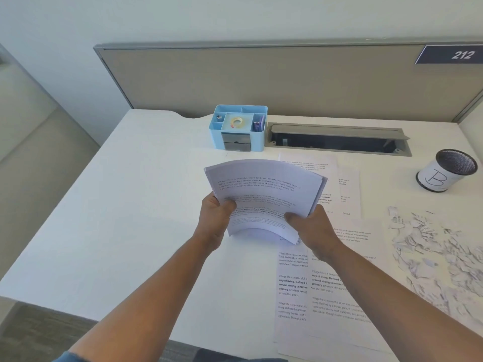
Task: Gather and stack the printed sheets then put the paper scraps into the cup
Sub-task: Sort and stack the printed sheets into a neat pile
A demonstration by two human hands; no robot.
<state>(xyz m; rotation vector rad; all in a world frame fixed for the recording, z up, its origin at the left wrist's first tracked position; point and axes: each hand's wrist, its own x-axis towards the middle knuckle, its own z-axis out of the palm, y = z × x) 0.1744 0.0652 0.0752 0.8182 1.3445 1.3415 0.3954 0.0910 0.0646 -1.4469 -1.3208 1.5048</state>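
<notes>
A bowed stack of printed sheets (pixel 264 189) is held above the white desk (pixel 130 205) at its middle. My left hand (pixel 215 220) grips the stack's left edge, thumb on top. My right hand (pixel 311 228) grips its right edge the same way. Several loose printed sheets (pixel 332 291) lie flat on the desk under and right of my right forearm, and more (pixel 308 163) lie behind the stack. A heap of torn paper scraps (pixel 439 252) covers the desk's right side. The mesh cup (pixel 448 169), wrapped in paper marked "B", stands upright at the far right.
A light blue desk organiser (pixel 239 128) with a tape roll stands at the back centre. Right of it, a grey cable hatch (pixel 337 138) is set open in the desk. A grey partition (pixel 261 79) closes the back edge.
</notes>
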